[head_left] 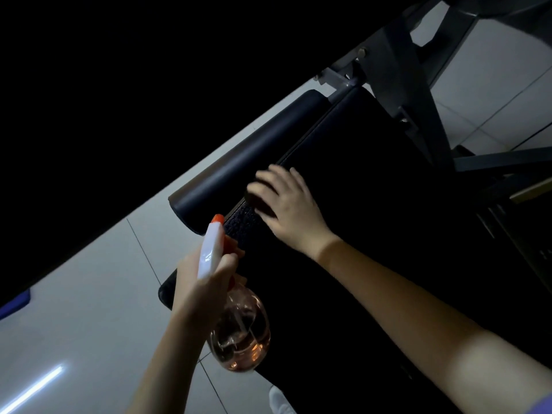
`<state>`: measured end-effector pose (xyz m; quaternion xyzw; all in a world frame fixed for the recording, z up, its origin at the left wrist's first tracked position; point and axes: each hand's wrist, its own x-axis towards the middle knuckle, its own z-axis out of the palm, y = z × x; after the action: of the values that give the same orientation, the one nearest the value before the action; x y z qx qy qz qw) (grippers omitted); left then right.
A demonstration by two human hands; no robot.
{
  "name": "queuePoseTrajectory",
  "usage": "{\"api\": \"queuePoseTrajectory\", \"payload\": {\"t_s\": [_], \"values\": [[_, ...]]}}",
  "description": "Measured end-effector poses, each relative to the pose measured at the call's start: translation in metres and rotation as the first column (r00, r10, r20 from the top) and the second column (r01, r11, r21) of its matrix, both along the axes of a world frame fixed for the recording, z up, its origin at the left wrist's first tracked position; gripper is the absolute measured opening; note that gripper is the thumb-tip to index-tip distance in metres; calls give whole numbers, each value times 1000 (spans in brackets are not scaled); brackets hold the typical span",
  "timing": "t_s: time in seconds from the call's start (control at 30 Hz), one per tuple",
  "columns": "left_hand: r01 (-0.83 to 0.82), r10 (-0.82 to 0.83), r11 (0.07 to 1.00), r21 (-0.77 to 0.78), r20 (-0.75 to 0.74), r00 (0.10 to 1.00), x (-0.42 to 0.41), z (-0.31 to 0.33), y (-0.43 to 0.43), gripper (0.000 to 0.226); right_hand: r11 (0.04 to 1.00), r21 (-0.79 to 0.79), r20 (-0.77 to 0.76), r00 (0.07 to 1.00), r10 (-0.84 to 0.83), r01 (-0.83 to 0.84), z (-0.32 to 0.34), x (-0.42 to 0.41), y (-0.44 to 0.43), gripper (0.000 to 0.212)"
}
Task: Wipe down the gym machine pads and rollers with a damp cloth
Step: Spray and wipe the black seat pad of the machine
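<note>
A black flat pad [352, 180] of the gym machine runs across the middle of the view, with a dark cylindrical roller [245, 153] lying along its left edge. My right hand [289, 210] presses a small dark cloth [260, 203] onto the pad close to the roller. My left hand [203, 282] grips a spray bottle [236, 324] by its white trigger head, which has an orange nozzle; the clear round body holds pinkish liquid. The nozzle points toward the pad's near corner.
The grey metal frame [412, 85] of the machine stands at the upper right, with a weight stack [519, 228] at the right edge. Pale floor tiles [89, 294] lie to the left. The upper left of the view is black.
</note>
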<state>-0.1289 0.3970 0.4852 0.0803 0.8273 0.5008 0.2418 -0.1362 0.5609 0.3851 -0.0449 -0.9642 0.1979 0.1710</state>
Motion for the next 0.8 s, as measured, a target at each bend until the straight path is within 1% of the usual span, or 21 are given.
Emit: {"api": "queuePoseTrajectory", "payload": {"t_s": [0.03,0.07,0.1,0.13,0.17,0.23,0.3,0.33,0.37,0.4,0.43,0.47,0.5,0.53,0.57,0.6,0.67,0.7,0.77,0.8], "values": [[6,-6,1000,3,12,1000,-1,-1,2,44,993,49,23,994,110,-111,-2,7,12,44],[16,-16,1000,-3,24,1000,-2,-3,4,41,980,99,35,985,171,-174,-2,11,29,44],[20,-20,1000,-7,39,999,-3,-5,5,38,972,139,44,982,184,-189,-3,12,45,45],[25,-24,1000,-12,53,998,-5,-7,6,35,974,166,41,988,148,-153,-2,11,61,46],[27,-26,999,-19,65,998,-7,-8,8,31,985,154,49,996,73,-79,0,9,76,47],[28,-26,999,-16,73,997,-11,-12,11,19,985,47,85,981,-172,168,5,4,103,44],[62,-60,998,-27,49,997,-12,-12,16,20,895,-105,141,898,-418,433,10,-4,113,40],[77,-76,996,-33,48,996,-12,-13,19,21,860,-135,153,868,-472,492,12,-8,109,39],[79,-77,996,-37,57,995,-12,-15,21,19,867,-146,143,877,-458,477,12,-8,102,40],[86,-83,995,-43,64,995,-12,-14,24,15,911,-135,106,920,-377,389,10,-7,92,39],[95,-92,994,-48,69,993,-12,-14,27,13,964,-89,65,968,-244,249,6,-1,84,40],[112,-108,992,-55,75,991,-12,-13,30,12,995,-19,49,994,-101,102,2,8,78,42],[121,-116,991,-52,88,989,-11,-12,34,10,999,44,66,998,21,-24,-3,19,78,45],[122,-117,992,-41,109,987,-10,-10,37,8,990,93,94,991,99,-108,-5,29,85,46],[117,-114,993,-22,133,985,-12,-10,39,8,980,133,113,985,134,-149,-7,37,96,46],[115,-112,993,-6,154,982,-12,-8,41,11,976,157,115,984,135,-152,-9,42,106,46],[135,-134,991,1,149,980,-13,-3,47,20,990,122,123,991,57,-72,-8,50,121,47],[162,-161,987,4,141,977,-13,-1,52,21,997,79,127,992,11,-21,-8,52,123,47],[201,-206,978,46,167,964,-14,3,65,10,999,24,110,993,-46,44,-9,54,119,46],[213,-220,975,58,195,956,-14,6,73,13,998,14,101,993,-55,54,-11,55,115,46]]}}
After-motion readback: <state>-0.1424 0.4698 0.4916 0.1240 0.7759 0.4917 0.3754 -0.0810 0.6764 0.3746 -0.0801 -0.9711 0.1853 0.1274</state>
